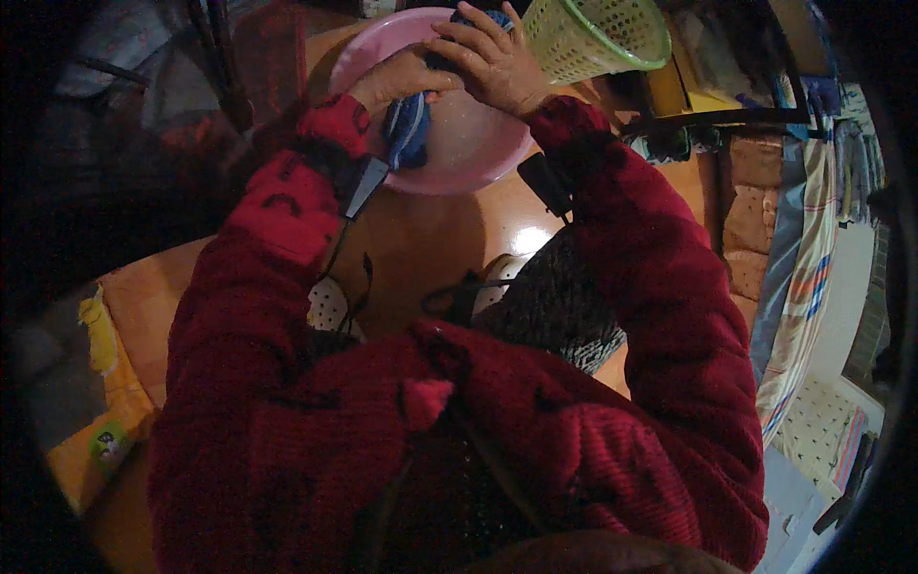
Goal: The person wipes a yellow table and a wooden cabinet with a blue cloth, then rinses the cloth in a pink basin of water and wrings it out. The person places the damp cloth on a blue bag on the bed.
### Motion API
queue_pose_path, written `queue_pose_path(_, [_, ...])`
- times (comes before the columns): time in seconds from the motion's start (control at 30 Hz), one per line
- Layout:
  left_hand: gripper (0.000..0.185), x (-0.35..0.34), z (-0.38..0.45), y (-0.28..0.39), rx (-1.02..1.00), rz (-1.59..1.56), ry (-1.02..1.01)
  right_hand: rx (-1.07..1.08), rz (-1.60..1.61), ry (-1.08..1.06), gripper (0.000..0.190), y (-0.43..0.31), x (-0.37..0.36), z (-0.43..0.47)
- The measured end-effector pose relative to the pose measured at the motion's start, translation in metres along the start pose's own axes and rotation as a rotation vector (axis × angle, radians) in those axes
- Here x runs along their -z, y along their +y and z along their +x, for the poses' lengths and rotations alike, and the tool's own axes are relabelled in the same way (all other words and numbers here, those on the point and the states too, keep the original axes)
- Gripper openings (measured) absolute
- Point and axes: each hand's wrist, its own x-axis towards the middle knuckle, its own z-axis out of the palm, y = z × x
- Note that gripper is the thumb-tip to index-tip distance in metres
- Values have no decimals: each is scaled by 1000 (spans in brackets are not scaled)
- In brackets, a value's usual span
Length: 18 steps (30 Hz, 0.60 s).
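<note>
Both hands hold a dark blue fabric item with pale stripes (409,133), which could be a sock or a small cloth. My left hand (401,80) grips its middle, and one end hangs down inside a pink plastic basin (488,147). On the far side, my right hand (488,61) lies over the upper bunched part, fingers spread across the fabric. The basin stands on a shiny orange-brown floor (423,229) in front of me. Whether it contains water is hard to tell.
A pale green perforated plastic basket (588,39) leans beside the basin at the right. Small devices (366,188) with cables are strapped at both wrists. White perforated shoes (328,305) are below my arms. Striped fabric (807,280) lies along the right; the left side is dark.
</note>
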Motion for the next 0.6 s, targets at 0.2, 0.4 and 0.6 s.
queue_pose_path(0.2, [28,3,7,-7,65,220,-127,10,55,-79,52,6,-12,2])
queue_pose_path(0.4, [22,-11,11,-18,155,526,93,-213,80,-353,42,-2,-12,5])
queue_pose_path(0.6, [40,-27,9,-28,92,719,260,-463,99,-681,36,-9,-12,11])
